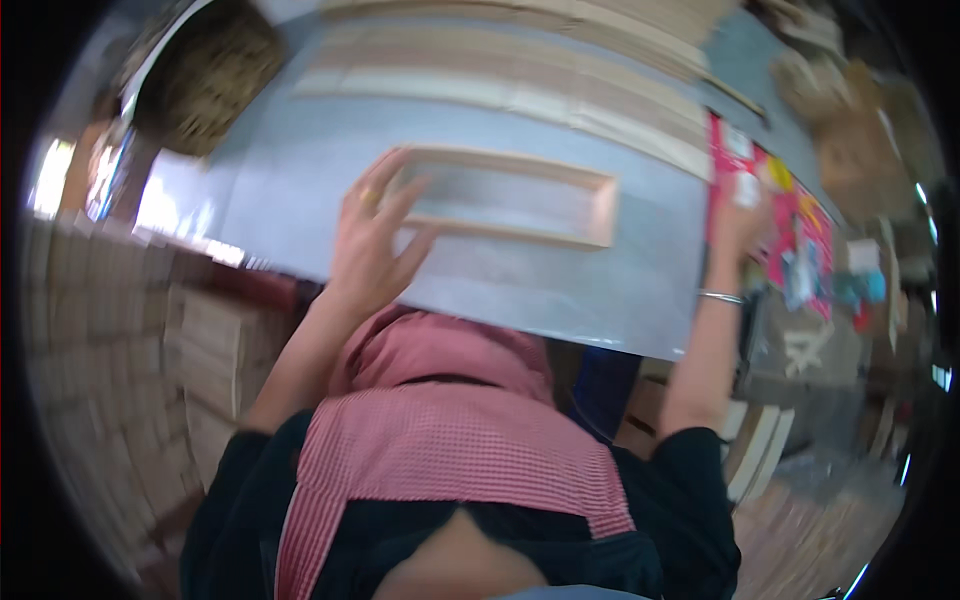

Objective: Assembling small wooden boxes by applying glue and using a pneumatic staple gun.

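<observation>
A shallow rectangular frame of pale wood (520,162) lies on the grey tabletop in front of me. My left hand (375,230) is at the frame's left end, its fingers spread and touching or resting over the wood there. A ring shows on one finger. Off to the right, my right hand (742,225) reaches over a pink printed sheet (808,225) at the table's right side. By its fingertips is a small white object (746,190); blur hides whether the fingers grip it. A bracelet circles the right wrist.
Rows of pale wooden strips (450,85) lie across the far part of the table. A round woven basket (215,75) stands at the far left. Stacked wooden pieces (100,350) fill the left side. A blue-capped clear container (860,287) is at the right.
</observation>
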The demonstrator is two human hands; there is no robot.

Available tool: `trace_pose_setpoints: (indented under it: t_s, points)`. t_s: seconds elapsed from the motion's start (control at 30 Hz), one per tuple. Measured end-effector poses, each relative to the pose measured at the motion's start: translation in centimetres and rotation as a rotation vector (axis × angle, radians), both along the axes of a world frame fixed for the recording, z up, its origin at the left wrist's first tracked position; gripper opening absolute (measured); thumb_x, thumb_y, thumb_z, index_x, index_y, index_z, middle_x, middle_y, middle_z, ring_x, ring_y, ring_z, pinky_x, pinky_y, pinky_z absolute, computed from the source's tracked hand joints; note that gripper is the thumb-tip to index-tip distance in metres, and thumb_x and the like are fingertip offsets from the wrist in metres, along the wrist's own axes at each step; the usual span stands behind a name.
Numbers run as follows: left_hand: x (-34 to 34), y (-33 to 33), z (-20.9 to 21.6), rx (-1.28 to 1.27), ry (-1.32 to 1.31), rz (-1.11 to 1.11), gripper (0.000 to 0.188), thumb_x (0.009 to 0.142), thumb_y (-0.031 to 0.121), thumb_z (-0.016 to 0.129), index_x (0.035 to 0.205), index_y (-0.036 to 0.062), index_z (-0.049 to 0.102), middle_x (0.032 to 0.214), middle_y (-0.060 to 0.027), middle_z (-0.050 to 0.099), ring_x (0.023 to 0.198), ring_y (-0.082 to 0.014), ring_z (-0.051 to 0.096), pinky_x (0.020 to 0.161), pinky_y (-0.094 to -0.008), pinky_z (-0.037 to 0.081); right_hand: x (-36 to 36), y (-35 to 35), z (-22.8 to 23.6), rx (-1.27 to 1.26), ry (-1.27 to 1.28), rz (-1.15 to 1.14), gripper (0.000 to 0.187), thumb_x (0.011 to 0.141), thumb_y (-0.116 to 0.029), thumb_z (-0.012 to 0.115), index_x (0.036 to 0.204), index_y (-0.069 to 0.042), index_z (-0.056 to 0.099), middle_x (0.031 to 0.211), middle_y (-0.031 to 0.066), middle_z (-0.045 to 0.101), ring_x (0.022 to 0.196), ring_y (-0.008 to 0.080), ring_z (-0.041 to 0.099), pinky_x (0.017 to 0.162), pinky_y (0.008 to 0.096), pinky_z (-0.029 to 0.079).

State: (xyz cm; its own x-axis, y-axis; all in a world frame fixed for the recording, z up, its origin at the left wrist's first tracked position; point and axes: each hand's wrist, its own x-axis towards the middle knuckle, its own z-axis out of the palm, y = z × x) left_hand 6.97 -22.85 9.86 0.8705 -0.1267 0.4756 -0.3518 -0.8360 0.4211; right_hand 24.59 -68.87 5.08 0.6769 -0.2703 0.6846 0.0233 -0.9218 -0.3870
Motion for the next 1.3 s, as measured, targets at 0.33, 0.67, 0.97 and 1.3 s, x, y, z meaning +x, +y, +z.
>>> trace_pose_setpoints:
  t_s: [0.33,0.67,0.97,1.3]
  points:
    - [-1.7,4.3,-5.0,-0.732,0.341,0.360,0.044,0.094,0.014,0.065,0.134,-0.0022,0.059,0.125,-0.0157,0.063,0.110,-0.0262,0.064,0.096,-0.0361,0.050,4.9,-7.6,-2.7,-0.121,0.696,-0.244,0.076,0.086,-0.060,0.065,0.130,0.001,0.057,0.115,0.0250,0.069,0.101,0.0418,0.067,0.090,0.0481,0.053]
    - [-2.4,2.9,-5.6,-0.704,0.279,0.269,0.048,0.087,0.005,0.066,0.135,-0.0020,0.059,0.129,-0.0150,0.063,0.112,-0.0245,0.063,0.097,-0.0337,0.051,2.4,1.8,3.6,0.785,0.109,-0.298,0.055,0.091,-0.030,0.066,0.127,0.008,0.049,0.105,0.0239,0.066,0.085,0.0288,0.072,0.071,0.0335,0.061]
    - [-1.0,5.1,-6.1,-0.971,0.340,0.196,0.048,0.089,0.001,0.063,0.137,-0.0014,0.058,0.124,-0.0138,0.065,0.112,-0.0223,0.062,0.097,-0.0297,0.049,-6.1,9.9,3.0,1.116,-0.136,0.499,0.043,0.098,-0.029,0.063,0.120,0.005,0.049,0.092,0.0154,0.063,0.069,0.0222,0.063,0.055,0.0246,0.048]
    - [0.1,8.7,-6.9,-1.030,0.428,0.235,0.030,0.092,0.001,0.063,0.121,-0.0003,0.068,0.117,-0.0099,0.067,0.093,-0.0157,0.062,0.081,-0.0237,0.051,-4.9,21.0,4.2,1.025,0.514,0.994,0.054,0.092,-0.042,0.062,0.127,-0.001,0.055,0.104,0.0174,0.061,0.075,0.0247,0.065,0.050,0.0221,0.045]
